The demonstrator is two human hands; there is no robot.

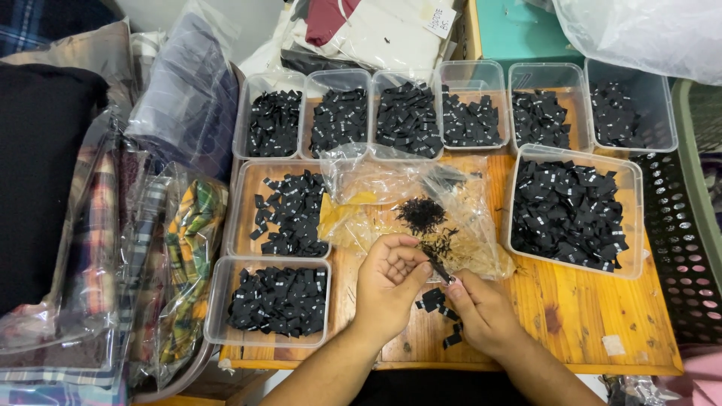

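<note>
my L hand point(387, 274) cupped, palm up, holds nothing I can see | R hand point(481, 308) pinches black label point(440, 271) betw. both hands, just above wooden table point(579, 308) | loose labels point(440, 308) under hands | clear bag point(421, 207) just beyond

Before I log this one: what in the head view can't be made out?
- Small black item pinched between the left hand and right hand: fingers cover most of it.
- White marks on the black labels in the tubs: too small to read.
- Dark bits on the clear bag: too small to identify.
- Folded fabrics at left: wrapped in plastic and cut off by the frame edge.
</note>
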